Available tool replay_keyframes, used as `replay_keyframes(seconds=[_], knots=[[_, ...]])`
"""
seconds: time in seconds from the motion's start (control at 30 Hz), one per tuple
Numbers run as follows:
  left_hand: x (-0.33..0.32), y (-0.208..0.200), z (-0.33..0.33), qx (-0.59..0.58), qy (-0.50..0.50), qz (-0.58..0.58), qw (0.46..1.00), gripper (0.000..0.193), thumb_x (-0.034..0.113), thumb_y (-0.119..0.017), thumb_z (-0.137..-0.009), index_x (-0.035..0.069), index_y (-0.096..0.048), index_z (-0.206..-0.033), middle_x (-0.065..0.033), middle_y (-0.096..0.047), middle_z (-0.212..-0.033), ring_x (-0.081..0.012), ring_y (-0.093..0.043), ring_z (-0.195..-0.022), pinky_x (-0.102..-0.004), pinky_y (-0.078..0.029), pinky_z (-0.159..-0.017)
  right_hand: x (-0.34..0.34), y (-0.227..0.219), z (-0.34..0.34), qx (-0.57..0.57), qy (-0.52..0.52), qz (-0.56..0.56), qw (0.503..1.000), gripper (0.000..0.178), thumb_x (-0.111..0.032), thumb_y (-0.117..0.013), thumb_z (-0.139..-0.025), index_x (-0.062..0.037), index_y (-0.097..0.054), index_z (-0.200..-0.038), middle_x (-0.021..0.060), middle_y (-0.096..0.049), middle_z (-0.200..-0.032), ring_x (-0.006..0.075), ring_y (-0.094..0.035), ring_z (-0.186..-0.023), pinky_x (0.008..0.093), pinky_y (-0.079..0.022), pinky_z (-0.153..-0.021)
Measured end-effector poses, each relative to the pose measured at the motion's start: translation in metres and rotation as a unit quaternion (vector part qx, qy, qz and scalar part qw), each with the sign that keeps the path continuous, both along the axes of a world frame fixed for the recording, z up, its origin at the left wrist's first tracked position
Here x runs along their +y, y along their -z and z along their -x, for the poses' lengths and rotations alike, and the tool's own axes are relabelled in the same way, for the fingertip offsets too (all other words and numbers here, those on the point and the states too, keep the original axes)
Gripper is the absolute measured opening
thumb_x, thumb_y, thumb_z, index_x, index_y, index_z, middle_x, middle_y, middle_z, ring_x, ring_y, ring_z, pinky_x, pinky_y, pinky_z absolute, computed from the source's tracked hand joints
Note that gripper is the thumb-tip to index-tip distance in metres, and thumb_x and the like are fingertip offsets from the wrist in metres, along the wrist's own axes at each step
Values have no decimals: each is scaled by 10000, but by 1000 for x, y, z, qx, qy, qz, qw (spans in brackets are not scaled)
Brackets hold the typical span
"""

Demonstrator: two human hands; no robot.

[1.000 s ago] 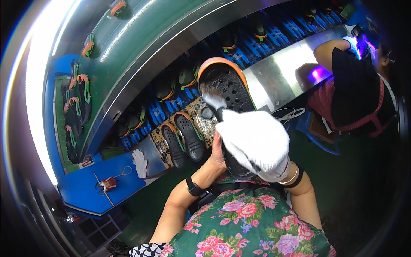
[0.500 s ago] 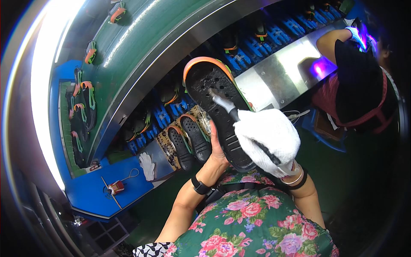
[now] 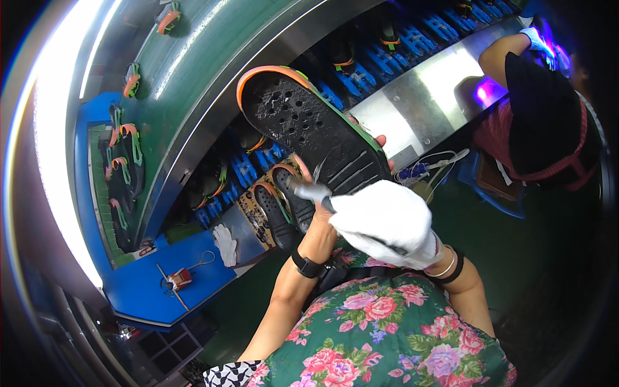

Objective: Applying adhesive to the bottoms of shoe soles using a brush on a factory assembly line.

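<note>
My left hand, bare, grips a black shoe sole from beneath; its fingertips show past the far edge. The sole has a cluster of holes at its toe end, ridges lower down, and an orange and green rim. Wet-looking streaks lie on its surface. My right hand, in a white glove, is closed round a brush with a dark handle and pale head. The brush head is smeared by motion, over the sole's lower left side near my left thumb. Whether it touches the sole, I cannot tell.
Two similar black soles stand on a stained board at the left. Beyond runs a rack of blue holders with shoe parts. A white glove lies by the blue table. A green conveyor carries shoe parts. A co-worker is at right.
The brush has moved down and left from the holed toe area toward my left thumb. The sole has tilted leftward, and more of its holes show.
</note>
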State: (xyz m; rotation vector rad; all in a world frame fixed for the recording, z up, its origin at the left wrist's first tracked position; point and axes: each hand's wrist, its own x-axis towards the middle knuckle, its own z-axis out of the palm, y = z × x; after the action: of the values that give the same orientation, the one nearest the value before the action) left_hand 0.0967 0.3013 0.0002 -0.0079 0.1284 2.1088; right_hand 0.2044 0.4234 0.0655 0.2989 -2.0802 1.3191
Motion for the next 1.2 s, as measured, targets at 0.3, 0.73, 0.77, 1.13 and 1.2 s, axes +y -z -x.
replay_keyframes(seconds=[0.3,0.73,0.77,1.13,1.2], knots=[[5,-11,12,54,-37,-5,998,999,911,-495,-830,194,-437,-1523,-303,-550,-1431,-521,-620,-1181,-662,-519,-995,-1,5,-7,-1,-44,60,997,279,-3,-810,-789,-62,-797,-1061,144,-778,-1055,298,-746,-917,387,-583,-793],[-2,-9,16,53,-61,-10,997,971,871,-478,-876,170,-429,-1545,-335,-545,-1420,-488,-605,-1237,-663,-524,-1007,20,11,-14,-26,-18,65,997,254,-1,-852,-757,-78,-795,-993,115,-778,-999,272,-744,-871,367,-589,-750],[-3,-10,15,66,-75,13,995,971,870,-477,-878,171,-427,-1549,-332,-545,-1422,-494,-605,-1231,-661,-531,-997,17,15,-15,-17,-5,47,999,264,-6,-851,-761,-80,-793,-1008,113,-779,-1014,276,-741,-864,370,-590,-747],[-1,-12,13,97,-76,22,992,1181,881,-588,-801,83,-291,-1620,-214,-367,-1616,-485,-565,-1285,-615,-576,-979,16,29,-23,9,-6,5,1000,223,-73,-846,-812,-86,-792,-1028,80,-778,-1007,257,-732,-829,364,-581,-728],[-3,-10,13,122,-89,53,987,1185,877,-598,-798,86,-285,-1623,-211,-322,-1642,-490,-568,-1280,-612,-579,-980,8,24,-30,-50,-80,99,991,242,-83,-849,-813,-95,-793,-1049,77,-774,-988,254,-723,-826,354,-578,-717]])
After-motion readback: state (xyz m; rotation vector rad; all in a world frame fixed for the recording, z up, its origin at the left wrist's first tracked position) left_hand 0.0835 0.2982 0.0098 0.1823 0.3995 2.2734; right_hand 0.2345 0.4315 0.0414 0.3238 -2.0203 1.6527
